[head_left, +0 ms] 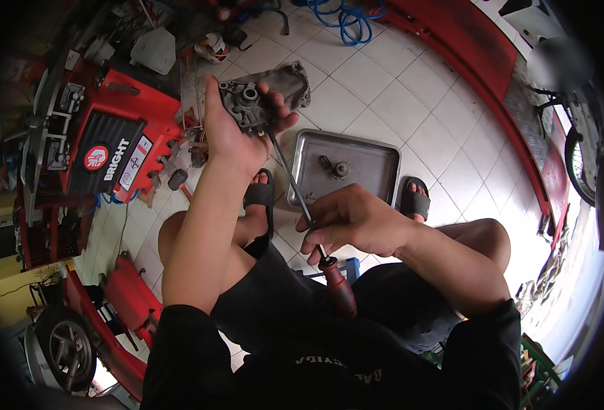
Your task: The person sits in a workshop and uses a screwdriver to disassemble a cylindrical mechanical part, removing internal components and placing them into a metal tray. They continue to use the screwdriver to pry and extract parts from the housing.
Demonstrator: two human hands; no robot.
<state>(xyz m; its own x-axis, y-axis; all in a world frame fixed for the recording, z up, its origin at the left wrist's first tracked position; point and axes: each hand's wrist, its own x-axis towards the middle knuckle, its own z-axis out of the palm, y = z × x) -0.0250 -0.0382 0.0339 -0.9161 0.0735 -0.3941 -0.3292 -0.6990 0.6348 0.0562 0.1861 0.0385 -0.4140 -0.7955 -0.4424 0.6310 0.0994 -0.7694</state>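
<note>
The left hand (237, 143) holds the casting (246, 104) above the floor (370, 89), fingers curled round it; the right hand (362, 222) pinches the screwdriver (339, 285) by its shaft. Gripped off its handle, it could slip and jab the left palm.

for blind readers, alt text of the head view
A person's left hand holds a grey metal part; the right hand holds a red-handled screwdriver by its shaft, pointed toward it. A tray on the floor holds small parts.
</note>
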